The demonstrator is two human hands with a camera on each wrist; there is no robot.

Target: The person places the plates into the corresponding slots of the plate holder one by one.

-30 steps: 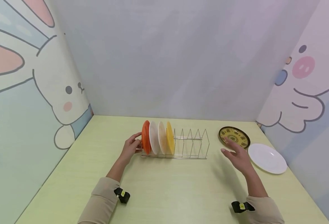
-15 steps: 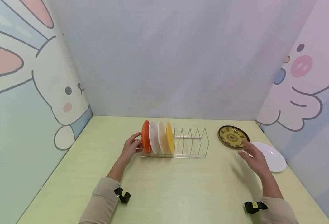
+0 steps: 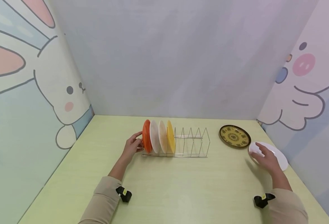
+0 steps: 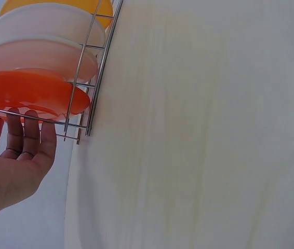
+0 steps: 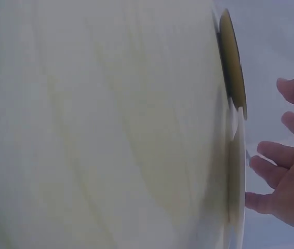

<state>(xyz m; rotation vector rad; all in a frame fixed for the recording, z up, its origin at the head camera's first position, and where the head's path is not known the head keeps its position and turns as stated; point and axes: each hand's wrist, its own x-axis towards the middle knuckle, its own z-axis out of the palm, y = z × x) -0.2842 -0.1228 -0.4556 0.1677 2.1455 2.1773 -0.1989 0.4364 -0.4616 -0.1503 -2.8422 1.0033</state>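
A wire dish rack [image 3: 191,155] stands on the table, its left part filled with plates on edge: an orange plate [image 3: 146,137], a white plate [image 3: 154,137], a second pale plate [image 3: 162,137] and a yellow plate [image 3: 170,137]. My left hand [image 3: 132,146] grips the rack's left end; in the left wrist view its fingers [image 4: 31,132] curl at the end wire, beside the orange plate. At the right, my right hand [image 3: 266,158] hovers over the near-left part of a flat white plate [image 3: 279,157], fingers spread. The right wrist view shows its little finger close to the rim; contact is unclear.
A yellow-brown patterned plate [image 3: 234,137] with a dark rim lies flat just behind and left of the white plate. The rack's right slots hold no plates. Printed walls [image 3: 164,62] border the table [image 3: 192,189] at the back and sides.
My right hand has moved rightward, from in front of the patterned plate to over the white plate. The left hand keeps its place at the rack.
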